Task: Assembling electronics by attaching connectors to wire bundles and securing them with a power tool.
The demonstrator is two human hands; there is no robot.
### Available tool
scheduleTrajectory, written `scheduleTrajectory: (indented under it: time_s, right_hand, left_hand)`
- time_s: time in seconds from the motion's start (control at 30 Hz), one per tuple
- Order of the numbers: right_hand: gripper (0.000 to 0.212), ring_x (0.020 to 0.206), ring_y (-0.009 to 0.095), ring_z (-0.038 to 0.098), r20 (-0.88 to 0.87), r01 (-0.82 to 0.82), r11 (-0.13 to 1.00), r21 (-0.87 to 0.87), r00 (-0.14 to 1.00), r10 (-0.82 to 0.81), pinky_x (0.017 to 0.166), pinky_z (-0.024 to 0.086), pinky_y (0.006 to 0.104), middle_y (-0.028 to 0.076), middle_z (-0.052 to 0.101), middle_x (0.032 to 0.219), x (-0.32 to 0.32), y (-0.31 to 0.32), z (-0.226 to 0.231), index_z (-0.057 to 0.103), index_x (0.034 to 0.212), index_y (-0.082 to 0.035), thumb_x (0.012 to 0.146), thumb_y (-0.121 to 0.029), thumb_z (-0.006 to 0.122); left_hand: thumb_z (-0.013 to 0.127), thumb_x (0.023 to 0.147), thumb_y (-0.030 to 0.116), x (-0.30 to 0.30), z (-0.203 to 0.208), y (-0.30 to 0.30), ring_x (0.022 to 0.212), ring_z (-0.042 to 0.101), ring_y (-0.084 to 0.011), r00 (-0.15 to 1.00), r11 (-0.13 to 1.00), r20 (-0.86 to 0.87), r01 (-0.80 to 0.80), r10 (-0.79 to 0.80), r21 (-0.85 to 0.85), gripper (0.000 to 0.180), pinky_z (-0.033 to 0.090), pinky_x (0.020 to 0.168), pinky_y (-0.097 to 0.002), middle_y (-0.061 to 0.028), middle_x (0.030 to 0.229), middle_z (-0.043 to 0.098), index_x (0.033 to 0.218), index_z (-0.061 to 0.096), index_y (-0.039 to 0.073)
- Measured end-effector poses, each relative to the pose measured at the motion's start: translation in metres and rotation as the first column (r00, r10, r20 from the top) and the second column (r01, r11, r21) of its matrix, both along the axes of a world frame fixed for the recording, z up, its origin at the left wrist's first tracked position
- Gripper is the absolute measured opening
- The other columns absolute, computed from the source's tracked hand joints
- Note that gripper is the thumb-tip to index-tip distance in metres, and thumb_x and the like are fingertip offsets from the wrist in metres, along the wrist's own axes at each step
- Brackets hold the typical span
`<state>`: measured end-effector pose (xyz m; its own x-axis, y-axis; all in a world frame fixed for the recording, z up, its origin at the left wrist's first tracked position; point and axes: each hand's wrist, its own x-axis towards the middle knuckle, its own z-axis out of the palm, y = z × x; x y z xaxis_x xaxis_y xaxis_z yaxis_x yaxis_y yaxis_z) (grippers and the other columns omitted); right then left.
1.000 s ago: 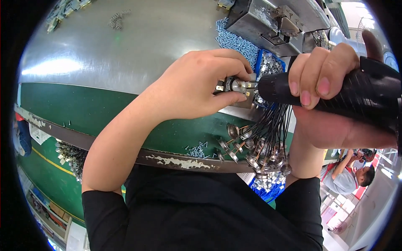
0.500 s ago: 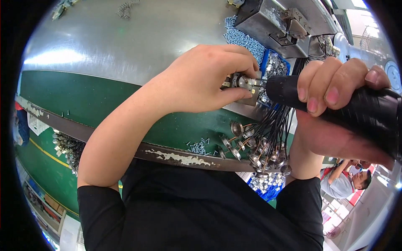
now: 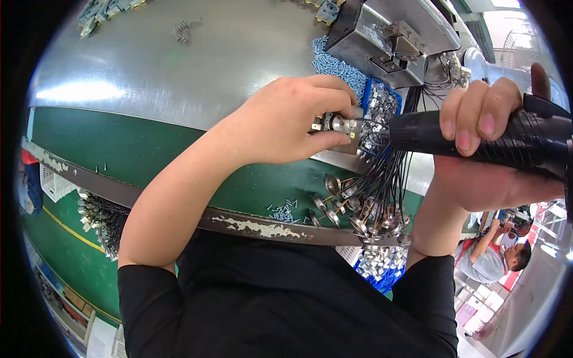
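Observation:
My left hand [image 3: 292, 116] curls round a small metal switch-like part [image 3: 340, 124] with a round silver centre and flat terminals, fingers above and thumb below. A metal plate [image 3: 347, 143] lies beneath that part. In my right hand [image 3: 477, 179] is a black electric screwdriver [image 3: 418, 131], held level with its nose pointing left at the part. One finger stands raised off the tool's body. The thin bit reaches toward the part; whether it touches cannot be made out. A black wire also runs by there.
A blue tray of small metal clips [image 3: 382, 104] and a heap of screws [image 3: 337, 65] lie beyond. Wired round metal parts [image 3: 364, 209] and loose screws [image 3: 283, 210] sit near the bench edge. A metal fixture [image 3: 388, 42] stands at back; a co-worker [image 3: 486, 259] is at right.
The screwdriver has drawn back to the right, away from the part, and one right-hand finger has lifted. My left hand still holds the part.

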<state>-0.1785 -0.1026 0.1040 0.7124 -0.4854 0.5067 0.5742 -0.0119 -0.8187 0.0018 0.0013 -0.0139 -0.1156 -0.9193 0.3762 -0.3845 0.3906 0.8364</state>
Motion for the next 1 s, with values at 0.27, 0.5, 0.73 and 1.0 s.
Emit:
scheduleTrajectory:
  time_s: [0.27, 0.5, 0.73, 1.0]
  right_hand:
    - [0.122, 0.058, 0.016, 0.055, -0.076, 0.067, 0.995, 0.076, 0.995, -0.061, 0.056, 0.047, 0.0357, 0.005, 0.056, 0.081, 0.001, 0.025, -0.008, 0.036, 0.160, -0.004, 0.082, -0.097, 0.052]
    - [0.121, 0.057, 0.018, 0.054, -0.115, 0.083, 0.995, 0.046, 0.990, -0.077, 0.056, 0.047, 0.0365, 0.006, 0.055, 0.080, 0.003, 0.017, -0.031, 0.035, 0.160, -0.005, 0.083, -0.097, 0.050]
    - [0.119, 0.059, 0.014, 0.052, -0.028, 0.062, 0.998, -0.001, 0.998, -0.062, 0.057, 0.045, 0.0344, 0.003, 0.055, 0.084, 0.003, 0.010, -0.026, 0.038, 0.158, -0.006, 0.084, -0.098, 0.047]
    - [0.114, 0.062, 0.012, 0.053, -0.031, 0.010, 0.999, -0.051, 0.999, -0.012, 0.058, 0.044, 0.0318, 0.002, 0.055, 0.087, 0.001, -0.001, -0.005, 0.038, 0.160, -0.003, 0.089, -0.091, 0.051]
  left_hand:
    - [0.085, 0.083, 0.012, 0.001, -0.001, 0.000, 0.111, 0.071, -0.0354, 0.999, 0.999, 0.036, 0.017, -0.018, 0.032, 0.030, 0.058, 0.095, -0.0435, -0.0141, 0.125, 0.074, 0.109, 0.073, 0.003]
    - [0.082, 0.087, 0.021, 0.001, -0.008, -0.004, 0.102, 0.072, -0.0343, 1.000, 0.997, 0.025, 0.016, -0.014, -0.081, 0.028, 0.058, 0.088, -0.0438, -0.0116, 0.105, 0.076, 0.109, 0.074, 0.006]
    - [0.083, 0.086, 0.017, 0.002, -0.004, -0.002, 0.106, 0.073, -0.0342, 0.999, 0.999, 0.024, 0.036, -0.036, 0.004, 0.030, 0.058, 0.091, -0.0432, -0.0131, 0.113, 0.076, 0.112, 0.074, 0.003]
    - [0.084, 0.086, 0.014, 0.007, -0.003, 0.000, 0.111, 0.072, -0.0337, 0.998, 0.998, 0.049, 0.035, -0.038, 0.053, 0.031, 0.058, 0.094, -0.0428, -0.0136, 0.124, 0.074, 0.112, 0.073, 0.002]
